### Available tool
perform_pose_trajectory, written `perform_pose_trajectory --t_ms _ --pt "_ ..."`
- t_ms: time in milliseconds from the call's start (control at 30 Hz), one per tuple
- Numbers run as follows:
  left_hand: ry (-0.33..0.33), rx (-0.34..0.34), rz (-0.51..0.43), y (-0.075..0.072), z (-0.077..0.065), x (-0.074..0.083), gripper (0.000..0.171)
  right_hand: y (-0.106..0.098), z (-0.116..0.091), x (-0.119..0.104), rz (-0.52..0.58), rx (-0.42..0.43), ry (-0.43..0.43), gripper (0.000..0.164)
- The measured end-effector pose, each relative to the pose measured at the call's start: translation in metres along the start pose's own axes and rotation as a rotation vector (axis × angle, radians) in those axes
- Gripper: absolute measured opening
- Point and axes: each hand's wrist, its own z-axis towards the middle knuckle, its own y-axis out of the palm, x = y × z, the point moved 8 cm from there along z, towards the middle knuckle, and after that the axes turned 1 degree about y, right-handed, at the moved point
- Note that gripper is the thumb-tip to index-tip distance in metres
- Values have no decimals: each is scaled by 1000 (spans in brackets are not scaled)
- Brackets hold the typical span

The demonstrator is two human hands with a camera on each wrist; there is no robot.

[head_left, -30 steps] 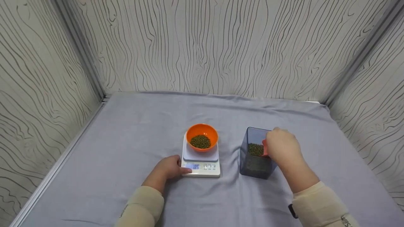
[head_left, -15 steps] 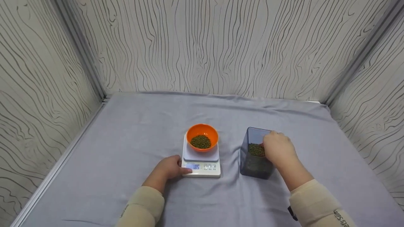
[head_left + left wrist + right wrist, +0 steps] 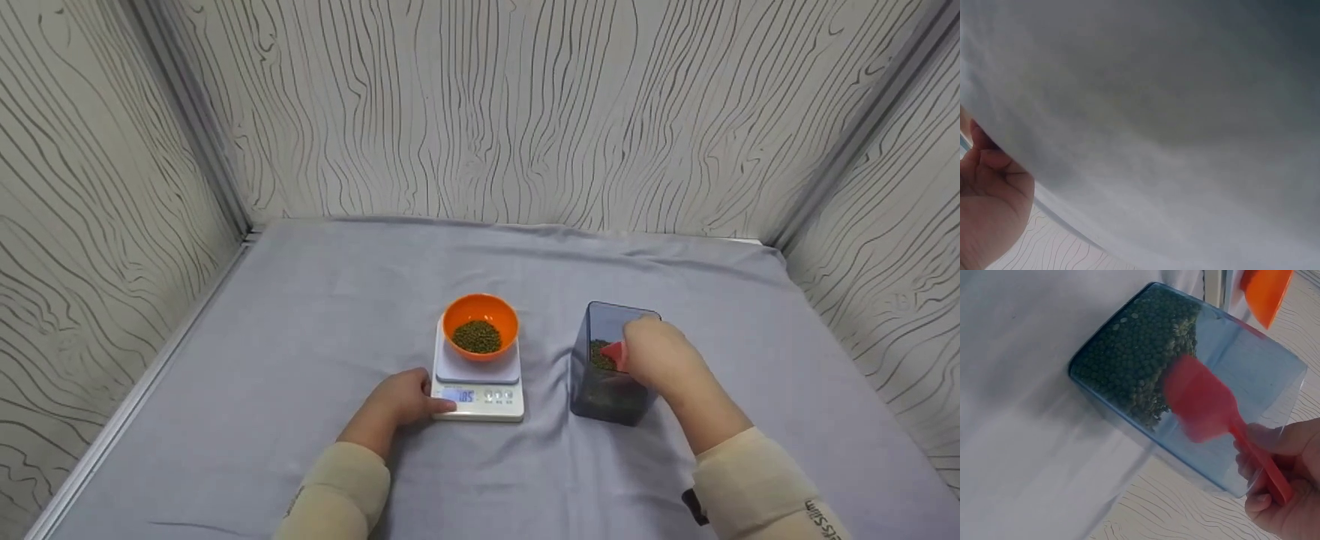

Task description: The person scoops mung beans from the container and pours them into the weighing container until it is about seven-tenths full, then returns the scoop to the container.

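Note:
My right hand grips the handle of a red scoop inside a clear bluish bin. The scoop's head meets the small green-brown pellets in the lower part of the bin. On the left, a white kitchen scale carries an orange bowl with a small heap of the same pellets. My left hand holds the scale's front left corner, thumb on top by the lit display and fingers curled at its side. The left wrist view has mostly blurred cloth, with part of the left hand.
A grey cloth with some creases covers the table. Pale panels with a wood-grain pattern stand at the back and both sides. A strip of cloth lies between scale and bin.
My right hand has dipped the scoop into the pellets and shifted slightly left; its red head shows again, tilted. The left hand, scale and bowl have stayed put.

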Motion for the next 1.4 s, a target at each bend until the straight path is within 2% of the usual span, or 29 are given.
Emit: perform_pose_trajectory --t_ms 133,400,733,900,1133,1400 --pt "-9 0 0 0 0 0 43 1 1 -2 61 -27 -25 12" --pt "-15 -5 7 -1 1 -1 44 15 5 10 182 -93 20 11" --pt "-14 4 -13 -1 0 -1 43 19 5 11 233 -63 -18 9" --pt "12 23 14 -2 0 1 43 16 4 12 243 -45 -46 10" --pt "7 12 11 0 1 0 43 8 0 18 288 -35 -66 10" --pt "-10 3 -1 1 2 -1 43 3 -5 27 357 -57 -31 7"
